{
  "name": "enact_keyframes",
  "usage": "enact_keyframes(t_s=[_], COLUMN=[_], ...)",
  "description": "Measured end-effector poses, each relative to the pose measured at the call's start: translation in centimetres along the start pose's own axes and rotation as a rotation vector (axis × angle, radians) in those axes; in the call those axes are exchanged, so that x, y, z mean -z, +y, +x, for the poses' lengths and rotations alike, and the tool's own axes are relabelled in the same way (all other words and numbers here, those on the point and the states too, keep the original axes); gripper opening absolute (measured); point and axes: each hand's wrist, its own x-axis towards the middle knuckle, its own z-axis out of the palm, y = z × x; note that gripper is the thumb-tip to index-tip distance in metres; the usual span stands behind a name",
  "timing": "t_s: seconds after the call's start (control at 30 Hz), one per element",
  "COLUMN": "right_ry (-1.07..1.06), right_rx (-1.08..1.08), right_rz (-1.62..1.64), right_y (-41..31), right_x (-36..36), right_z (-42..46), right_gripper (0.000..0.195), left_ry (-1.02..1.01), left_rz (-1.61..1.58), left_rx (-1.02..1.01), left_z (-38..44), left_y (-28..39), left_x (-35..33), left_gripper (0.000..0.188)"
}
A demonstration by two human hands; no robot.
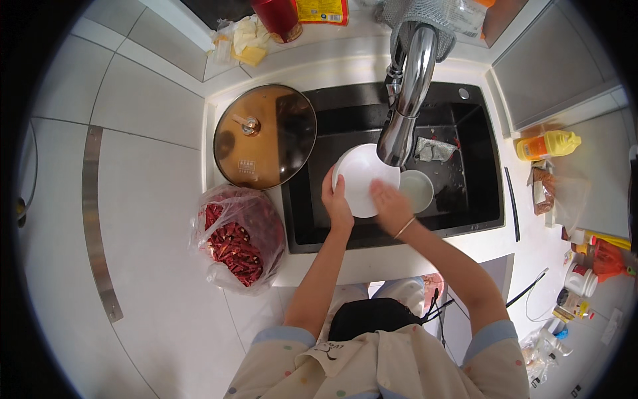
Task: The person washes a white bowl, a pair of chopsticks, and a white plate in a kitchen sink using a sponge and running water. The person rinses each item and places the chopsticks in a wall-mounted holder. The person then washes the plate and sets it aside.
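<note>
A round white dish (pixel 361 174) is tilted over the black sink (pixel 324 232), below the end of the chrome faucet (pixel 401 134). My left hand (pixel 339 202) grips its left rim, thumb on the near face. My right hand (pixel 391 202), blurred, lies against the dish's lower right part; whether its fingers hold anything cannot be seen. Partly behind the right hand, a small pale bowl (pixel 421 189) stands in the sink. A crumpled silvery packet (pixel 434 149) lies on the sink floor near small red scraps.
A glass pot lid (pixel 261 159) overlaps the sink's left edge. Below it sits a plastic bag of dried red chilies (pixel 234 244). A yellow bottle (pixel 548 145) and a bag of brown grains (pixel 543 192) are at the right. A red container (pixel 279 20) stands behind the sink.
</note>
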Motion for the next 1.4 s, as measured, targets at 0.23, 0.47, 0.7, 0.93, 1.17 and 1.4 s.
enact_keyframes(t_s=[0.23, 0.47, 0.7, 0.93, 1.17, 1.4], right_ry=[-0.132, -0.208, -0.158, -0.194, -0.111, -0.376], right_rx=[0.054, -0.007, -0.066, -0.153, -0.142, -0.219], right_rz=[-0.112, 0.022, -0.013, -0.018, 0.117, 0.242], right_y=[0.3, 1.2, 1.1, 1.4, 0.9, 0.7], right_x=[0.3, 2.5, 2.3, 1.3, 0.5, 2.7], right_z=[-1.0, 1.4, 2.2, 2.7, 4.1, 5.9], right_gripper=[0.062, 0.086, 0.078, 0.048, 0.043, 0.057], left_ry=[-0.082, -0.122, -0.219, -0.285, -0.249, -0.209], left_rz=[-0.013, -0.032, 0.093, 0.138, 0.066, 0.059], left_rx=[0.097, 0.198, 0.241, 0.259, 0.334, 0.342], left_z=[0.3, 1.9, 2.7, 3.0, 3.1, 3.2], left_y=[0.2, 1.7, 2.1, 1.8, 1.1, 0.1], left_x=[0.1, 0.1, 0.1, 0.0, 0.5, 1.2], left_gripper=[0.035, 0.033, 0.036, 0.034, 0.037, 0.039])
